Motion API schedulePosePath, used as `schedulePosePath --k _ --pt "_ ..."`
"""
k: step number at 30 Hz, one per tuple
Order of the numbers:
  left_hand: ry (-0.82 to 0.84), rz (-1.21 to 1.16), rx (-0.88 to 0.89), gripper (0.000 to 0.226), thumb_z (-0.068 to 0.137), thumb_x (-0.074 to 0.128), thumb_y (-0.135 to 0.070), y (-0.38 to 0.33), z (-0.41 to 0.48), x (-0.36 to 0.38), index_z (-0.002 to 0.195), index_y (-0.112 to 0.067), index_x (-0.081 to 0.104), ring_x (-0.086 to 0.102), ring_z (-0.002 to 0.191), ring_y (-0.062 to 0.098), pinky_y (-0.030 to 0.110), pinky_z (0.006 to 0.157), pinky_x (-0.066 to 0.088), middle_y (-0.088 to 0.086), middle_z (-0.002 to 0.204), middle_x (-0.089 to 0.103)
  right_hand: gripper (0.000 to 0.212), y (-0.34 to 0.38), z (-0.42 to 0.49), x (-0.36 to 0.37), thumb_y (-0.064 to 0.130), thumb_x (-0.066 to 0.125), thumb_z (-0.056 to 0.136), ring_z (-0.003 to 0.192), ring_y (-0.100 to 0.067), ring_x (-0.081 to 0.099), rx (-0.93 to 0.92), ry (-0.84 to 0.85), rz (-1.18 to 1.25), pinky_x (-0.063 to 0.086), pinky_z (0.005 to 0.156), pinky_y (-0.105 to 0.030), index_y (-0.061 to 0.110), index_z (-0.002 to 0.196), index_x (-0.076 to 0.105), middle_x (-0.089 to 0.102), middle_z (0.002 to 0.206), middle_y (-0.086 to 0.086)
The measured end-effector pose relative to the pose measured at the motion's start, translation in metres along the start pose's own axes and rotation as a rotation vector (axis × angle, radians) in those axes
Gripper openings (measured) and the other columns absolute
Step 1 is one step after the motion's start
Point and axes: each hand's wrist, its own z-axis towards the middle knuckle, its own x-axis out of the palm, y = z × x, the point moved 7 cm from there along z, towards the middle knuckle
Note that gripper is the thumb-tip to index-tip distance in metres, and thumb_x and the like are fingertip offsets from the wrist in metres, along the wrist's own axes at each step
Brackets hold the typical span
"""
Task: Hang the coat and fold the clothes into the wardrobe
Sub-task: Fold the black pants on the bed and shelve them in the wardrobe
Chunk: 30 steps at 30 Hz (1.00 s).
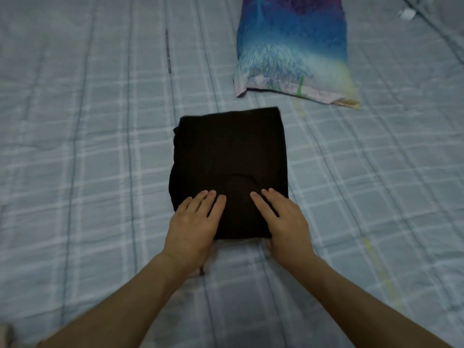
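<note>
A black garment point(229, 151) lies folded into a neat rectangle in the middle of the bed. My left hand point(195, 222) rests flat on its near left corner, fingers stretched out and slightly apart. My right hand point(283, 219) lies flat on the near right corner in the same way. Both palms press on the cloth; neither hand grips it. No coat and no wardrobe are in view.
The bed is covered by a grey-blue checked sheet point(100, 146). A pillow point(292, 49) with a blue and purple tree print lies at the back right, a short way beyond the garment. A small white tag point(406, 14) sits at the far right top.
</note>
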Motion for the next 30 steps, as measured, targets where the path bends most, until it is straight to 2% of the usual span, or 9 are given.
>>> schedulePosePath --k 4,8,13,16,20,24,27,29,30 --pt "-0.046 -0.064 -0.023 0.084 0.037 0.098 -0.02 0.006 0.009 -0.079 0.115 -0.009 0.069 0.071 0.089 0.027 0.036 0.065 0.058 0.009 0.105 0.072 0.08 0.019 0.032 -0.066 -0.009 0.076 0.054 0.108 -0.03 0.063 -0.026 0.013 0.058 0.056 0.088 -0.039 0.012 0.13 0.062 0.064 0.122 -0.012" --pt "-0.084 -0.112 -0.083 0.071 0.053 0.091 -0.028 0.018 0.013 -0.162 0.118 -0.014 0.065 0.069 0.076 0.025 0.037 0.053 0.057 0.003 0.095 0.071 0.072 0.04 0.064 -0.142 0.004 0.081 0.058 0.093 -0.027 0.066 -0.05 0.026 0.136 0.058 0.078 -0.037 0.015 0.127 0.062 0.067 0.114 -0.005" --pt "-0.134 -0.255 -0.191 0.049 0.072 0.07 -0.036 0.018 -0.018 -0.25 0.119 -0.028 0.058 0.064 0.078 0.015 0.034 0.066 0.056 -0.009 0.101 0.066 0.052 0.075 0.061 -0.222 0.021 0.074 0.073 0.092 -0.019 0.066 -0.025 0.027 0.23 0.054 0.08 -0.035 0.027 0.123 0.06 0.068 0.104 0.005" --pt "-0.161 -0.399 -0.231 0.04 0.073 0.064 -0.038 0.008 -0.045 -0.296 0.112 -0.033 0.057 0.062 0.078 0.008 0.034 0.07 0.056 -0.014 0.094 0.063 0.041 0.098 0.046 -0.272 0.028 0.072 0.077 0.091 -0.009 0.065 0.032 0.031 0.329 0.053 0.082 -0.032 0.033 0.117 0.061 0.067 0.101 0.012" --pt "-0.298 -0.562 -0.185 0.048 0.07 0.077 -0.024 -0.006 -0.079 -0.371 0.116 -0.027 0.06 0.063 0.085 0.004 0.029 0.078 0.056 -0.015 0.096 0.065 0.049 0.122 0.025 -0.354 0.016 0.081 0.066 0.084 -0.002 0.067 0.131 -0.069 0.484 0.055 0.077 -0.027 0.031 0.109 0.062 0.07 0.093 0.013" --pt "-0.452 -0.706 -0.164 0.058 0.068 0.084 -0.016 -0.024 -0.11 -0.448 0.12 -0.025 0.059 0.066 0.089 0.0 0.019 0.076 0.057 -0.015 0.099 0.065 0.057 0.147 0.006 -0.436 0.01 0.088 0.062 0.081 -0.001 0.066 0.141 -0.233 0.629 0.048 0.07 -0.009 0.026 0.108 0.06 0.068 0.086 0.009" --pt "-0.635 -0.837 -0.134 0.07 0.067 0.09 -0.015 -0.04 -0.138 -0.509 0.127 -0.022 0.055 0.065 0.097 -0.001 0.015 0.08 0.055 -0.012 0.104 0.067 0.053 0.162 -0.008 -0.492 0.004 0.089 0.062 0.082 -0.008 0.068 0.077 -0.343 0.75 0.05 0.073 -0.014 0.02 0.105 0.063 0.069 0.086 0.006" --pt "-0.715 -0.938 -0.121 0.092 0.061 0.094 -0.019 -0.053 -0.164 -0.536 0.138 -0.023 0.044 0.063 0.108 0.002 0.015 0.087 0.052 -0.009 0.115 0.065 0.049 0.169 -0.022 -0.525 0.001 0.089 0.063 0.085 -0.011 0.069 0.03 -0.401 0.848 0.053 0.075 -0.018 0.017 0.102 0.065 0.071 0.09 0.003" --pt "-0.688 -0.991 -0.126 0.105 0.056 0.095 -0.02 -0.061 -0.173 -0.54 0.143 -0.026 0.037 0.061 0.112 0.001 0.016 0.091 0.052 -0.01 0.12 0.061 0.048 0.172 -0.03 -0.537 -0.001 0.089 0.063 0.086 -0.011 0.07 0.022 -0.422 0.906 0.054 0.075 -0.019 0.017 0.101 0.066 0.072 0.092 0.002"
